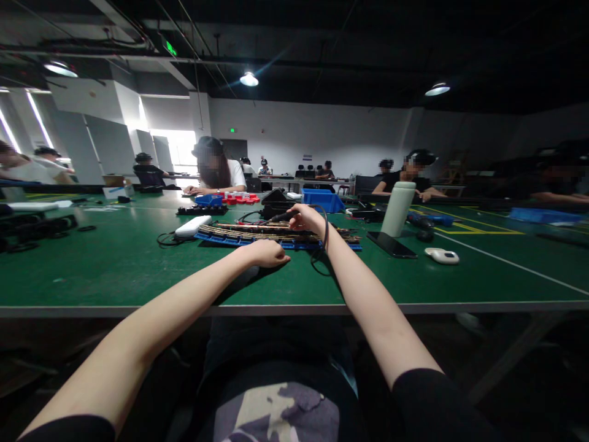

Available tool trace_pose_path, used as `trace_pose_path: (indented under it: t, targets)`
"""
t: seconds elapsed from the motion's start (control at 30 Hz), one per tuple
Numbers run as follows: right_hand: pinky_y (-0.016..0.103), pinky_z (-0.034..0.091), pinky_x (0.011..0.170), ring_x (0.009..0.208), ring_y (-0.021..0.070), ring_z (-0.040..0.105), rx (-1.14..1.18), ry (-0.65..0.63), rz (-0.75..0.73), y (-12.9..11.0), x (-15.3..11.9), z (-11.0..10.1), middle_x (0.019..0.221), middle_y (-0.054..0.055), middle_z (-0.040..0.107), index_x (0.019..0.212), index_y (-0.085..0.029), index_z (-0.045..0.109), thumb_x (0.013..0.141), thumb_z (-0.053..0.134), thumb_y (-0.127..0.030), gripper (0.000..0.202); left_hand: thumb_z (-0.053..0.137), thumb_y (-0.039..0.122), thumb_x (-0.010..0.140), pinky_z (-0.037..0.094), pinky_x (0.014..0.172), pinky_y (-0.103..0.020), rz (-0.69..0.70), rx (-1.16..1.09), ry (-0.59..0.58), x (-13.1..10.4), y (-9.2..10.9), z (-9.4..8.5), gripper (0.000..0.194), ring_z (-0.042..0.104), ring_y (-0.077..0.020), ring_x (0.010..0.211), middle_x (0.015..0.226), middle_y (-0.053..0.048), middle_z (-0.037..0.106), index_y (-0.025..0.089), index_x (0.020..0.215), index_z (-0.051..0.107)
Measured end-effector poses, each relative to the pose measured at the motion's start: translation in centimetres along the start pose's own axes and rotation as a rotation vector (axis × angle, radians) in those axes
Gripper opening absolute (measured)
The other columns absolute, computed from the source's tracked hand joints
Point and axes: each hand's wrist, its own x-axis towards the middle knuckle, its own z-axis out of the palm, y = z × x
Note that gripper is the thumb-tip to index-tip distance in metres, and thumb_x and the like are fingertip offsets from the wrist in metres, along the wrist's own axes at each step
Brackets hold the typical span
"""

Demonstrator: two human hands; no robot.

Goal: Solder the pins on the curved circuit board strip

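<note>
My right hand (304,219) is raised over a long blue rack (216,240). Its fingers are closed on a dark, pen-shaped corded tool (280,217), which looks like a soldering iron. A black cable (327,230) from it loops over my right wrist and down to the table. Thin strips with gold-coloured edges (239,232) lie along the rack, with dark parts under my right hand. My left hand (269,253) rests at the rack's near edge, its fingers curled in; what they hold, if anything, is hidden.
A white rounded device (193,226) with a cord lies left of the rack. On the right are a pale green bottle (398,210), a phone (391,244) and a white case (442,255). Behind stand a blue bin (322,199) and red parts (239,197). People sit at tables beyond.
</note>
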Motion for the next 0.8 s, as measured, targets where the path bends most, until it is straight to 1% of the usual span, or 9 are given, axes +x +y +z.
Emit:
trace_pose_path:
  t: [0.17, 0.37, 0.6, 0.8]
  targets:
    - [0.021, 0.048, 0.054, 0.049, 0.0125, 0.058, 0.029, 0.004, 0.029, 0.2, 0.1, -0.4, 0.053, -0.001, 0.055, 0.083, -0.021, 0.057, 0.088, 0.042, -0.023, 0.015, 0.034, 0.048, 0.097, 0.037, 0.058, -0.027, 0.0, -0.006, 0.007, 0.0, 0.0, 0.0, 0.051, 0.063, -0.0194, 0.068, 0.081, -0.01, 0.071, 0.017, 0.085, 0.072]
    - [0.021, 0.047, 0.053, 0.049, 0.0128, 0.058, 0.027, 0.005, 0.022, 0.2, 0.0, -0.4, 0.052, 0.0, 0.056, 0.087, -0.02, 0.059, 0.089, 0.042, -0.023, 0.018, 0.035, 0.047, 0.097, 0.037, 0.058, -0.027, 0.008, -0.03, 0.02, 0.0, -0.1, 0.1, 0.049, 0.063, -0.0189, 0.067, 0.076, -0.009, 0.069, 0.017, 0.08, 0.071]
    - [0.019, 0.044, 0.049, 0.046, 0.0132, 0.058, -0.096, 0.04, -0.074, -0.7, -0.5, 1.1, 0.047, -0.001, 0.056, 0.101, -0.017, 0.063, 0.092, 0.043, -0.02, 0.022, 0.039, 0.047, 0.095, 0.038, 0.058, -0.027, 0.019, -0.058, 0.058, 0.2, -0.2, 0.3, 0.048, 0.061, -0.0185, 0.064, 0.071, -0.007, 0.067, 0.017, 0.075, 0.07]
    - [0.019, 0.047, 0.051, 0.043, 0.0122, 0.057, -0.218, 0.044, -0.127, -1.2, -1.1, 2.0, 0.043, -0.002, 0.056, 0.1, -0.015, 0.063, 0.092, 0.045, -0.017, 0.02, 0.036, 0.047, 0.095, 0.039, 0.059, -0.028, 0.011, -0.022, 0.032, 0.3, -0.1, 0.2, 0.048, 0.062, -0.0195, 0.066, 0.076, -0.008, 0.07, 0.018, 0.078, 0.071]
